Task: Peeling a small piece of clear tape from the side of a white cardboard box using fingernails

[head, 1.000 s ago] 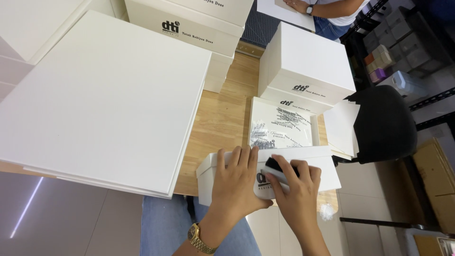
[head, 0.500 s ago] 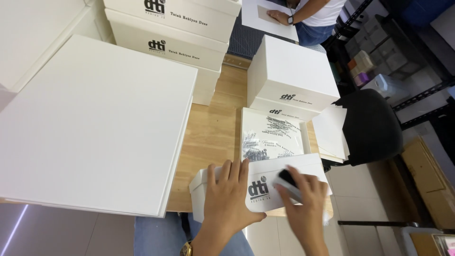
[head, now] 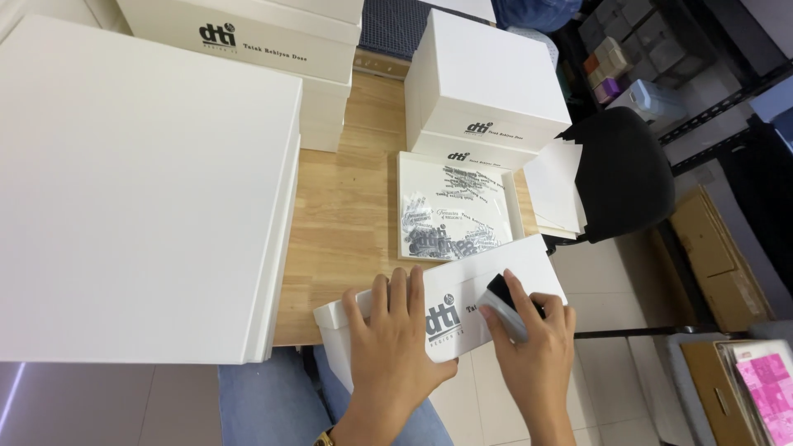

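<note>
Right hand [head: 535,347] grip closed round a small black-and-grey block [head: 504,304], pressing it onto the top face of a white box [head: 462,285]; left hand [head: 395,339] flat, fingers spread, no grasp, palm down on the same box near its left end; box sits at the near edge of the wooden worktop [head: 347,223], overhanging toward the person, dark logo print between the two hands; blue-clad lap [head: 273,405] below the edge; gold watch [head: 324,439] just visible at the left wrist; just beyond the box, an open tray [head: 512,206] with printed paper in it; white card sheets [head: 555,186] beside it on the right, touching a black chair [head: 619,173]; behind the tray, two stacked white boxes [head: 487,91]; left side of the worktop taken by a big flat white stack [head: 140,182]; more printed boxes [head: 248,37] at the far edge; cardboard cartons [head: 719,256] on the floor right; shelving with small items [head: 628,74] far right.
</note>
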